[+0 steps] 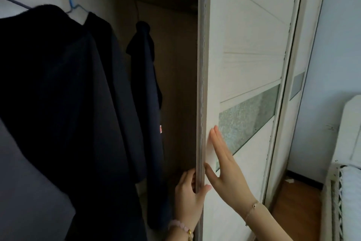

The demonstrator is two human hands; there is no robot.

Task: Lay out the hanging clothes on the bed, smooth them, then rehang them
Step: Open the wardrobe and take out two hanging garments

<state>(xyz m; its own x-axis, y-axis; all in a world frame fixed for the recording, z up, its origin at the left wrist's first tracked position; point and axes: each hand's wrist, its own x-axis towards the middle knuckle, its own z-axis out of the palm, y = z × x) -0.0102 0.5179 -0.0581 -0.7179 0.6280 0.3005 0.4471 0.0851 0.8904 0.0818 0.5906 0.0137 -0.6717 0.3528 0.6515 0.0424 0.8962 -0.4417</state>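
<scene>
So that the door (244,61) slides off the coats (58,84) left of it, the left hand (187,197) grips its edge, the right hand (224,166) presses flat.

A white wardrobe door (244,35) with a speckled glass band (248,121) stands beside the dim, brown-panelled wardrobe interior (175,65). A second door (293,119) sits behind it. At right, a pale bluish wall (341,35) meets a dark skirting board (304,179) and an orange-brown floor (297,207), perhaps wood. A white bed (349,133) sits at the right edge. The light is soft and dull.
</scene>
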